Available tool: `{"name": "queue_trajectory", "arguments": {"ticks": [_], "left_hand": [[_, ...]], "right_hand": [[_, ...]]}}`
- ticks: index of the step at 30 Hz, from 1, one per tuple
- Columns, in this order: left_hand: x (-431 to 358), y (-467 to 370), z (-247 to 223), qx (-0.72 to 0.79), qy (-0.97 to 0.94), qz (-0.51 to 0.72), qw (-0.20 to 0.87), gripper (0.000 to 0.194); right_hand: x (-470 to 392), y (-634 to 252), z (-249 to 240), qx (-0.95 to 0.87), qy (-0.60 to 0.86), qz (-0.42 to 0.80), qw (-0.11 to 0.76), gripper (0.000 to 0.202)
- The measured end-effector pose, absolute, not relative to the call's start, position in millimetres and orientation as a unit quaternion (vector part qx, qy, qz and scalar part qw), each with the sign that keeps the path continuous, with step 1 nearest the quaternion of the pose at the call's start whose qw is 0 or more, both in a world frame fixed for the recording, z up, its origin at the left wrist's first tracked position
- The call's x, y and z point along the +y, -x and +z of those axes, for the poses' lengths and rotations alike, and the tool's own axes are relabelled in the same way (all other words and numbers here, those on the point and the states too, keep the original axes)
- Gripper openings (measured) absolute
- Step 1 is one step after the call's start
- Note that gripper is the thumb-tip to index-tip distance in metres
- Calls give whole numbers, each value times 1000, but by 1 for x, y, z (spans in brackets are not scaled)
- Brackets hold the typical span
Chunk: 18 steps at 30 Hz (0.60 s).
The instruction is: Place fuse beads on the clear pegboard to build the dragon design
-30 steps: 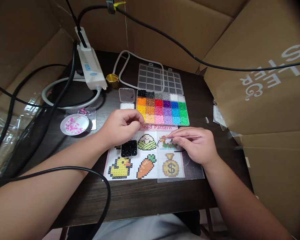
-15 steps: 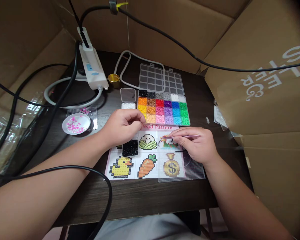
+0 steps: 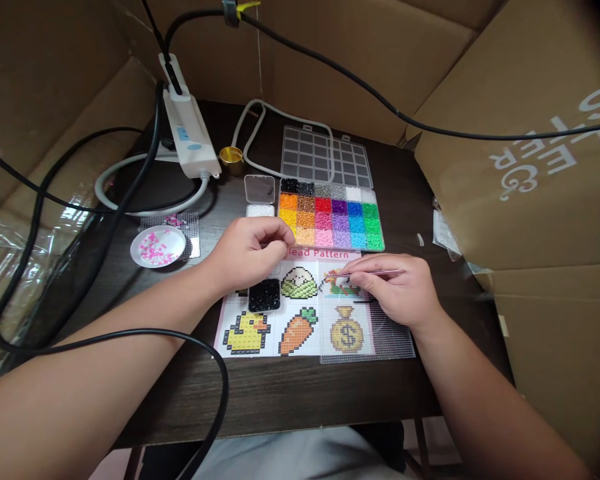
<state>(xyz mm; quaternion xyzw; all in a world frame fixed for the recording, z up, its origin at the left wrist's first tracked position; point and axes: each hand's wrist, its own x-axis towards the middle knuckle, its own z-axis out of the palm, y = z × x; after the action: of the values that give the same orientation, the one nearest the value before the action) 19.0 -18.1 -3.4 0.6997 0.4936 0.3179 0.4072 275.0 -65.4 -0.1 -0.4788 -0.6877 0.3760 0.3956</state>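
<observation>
My right hand pinches a pair of thin tweezers, with the tips pointing left over a clear pegboard. A few small black beads lie by the tips. The pegboard rests on the right part of the printed bead pattern sheet. My left hand is closed, thumb against curled fingers, above the sheet's upper edge. Whatever those fingers hold, if anything, is hidden. Just below it stands a small open box of black beads; a small box of white beads is partly behind it.
A large open bead case with many colours lies behind my hands. To the left are a white dish of pink beads and another pegboard. A power strip, a gold cup and black cables surround the work.
The whole view has shifted slightly, so things appear a little further right. Both hands keep nearly the same pose, and the tweezers stay at about the same spot over the pegboard.
</observation>
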Motion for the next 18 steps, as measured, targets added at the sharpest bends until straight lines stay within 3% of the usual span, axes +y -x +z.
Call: {"name": "queue_trajectory", "arguments": {"ticks": [18], "left_hand": [[-18, -18, -2, 498, -705, 313, 395, 16]], "right_hand": [[-63, -308, -4, -663, 498, 384, 406, 7]]}}
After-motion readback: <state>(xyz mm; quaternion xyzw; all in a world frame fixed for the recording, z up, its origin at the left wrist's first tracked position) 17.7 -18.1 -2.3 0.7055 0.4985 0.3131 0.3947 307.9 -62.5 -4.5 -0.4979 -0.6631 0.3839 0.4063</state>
